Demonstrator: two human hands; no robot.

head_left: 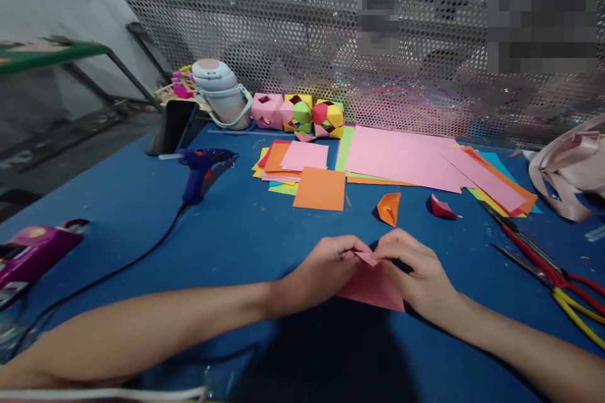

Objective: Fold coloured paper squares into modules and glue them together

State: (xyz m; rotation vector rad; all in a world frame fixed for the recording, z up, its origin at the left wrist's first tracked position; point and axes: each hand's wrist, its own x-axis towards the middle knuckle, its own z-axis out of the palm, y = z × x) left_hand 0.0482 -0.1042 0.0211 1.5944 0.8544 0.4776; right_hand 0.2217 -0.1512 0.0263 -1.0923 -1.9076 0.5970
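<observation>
A sheet of pink paper (373, 289) is held just above the blue tabletop, its top edge folded over. My left hand (331, 267) pinches the upper left of the sheet, and my right hand (416, 271) pinches the upper right, the fingertips almost meeting at the fold. Parts of the sheet are hidden behind both hands. Just beyond them lie a folded orange paper piece (389, 209) and a smaller folded red paper piece (443, 206). An orange paper square (320, 189) lies farther left, overlapping a pile of small coloured sheets (305, 155).
At left are a blue glue gun (193, 167) with a trailing cord, a purple device (38, 252) and a phone (174, 126). A bottle (220, 94) and folded paper cubes (297, 113) stand behind. Large pink sheets (401, 154) lie ahead; scissors (553, 274) and a bag (576, 164) are right.
</observation>
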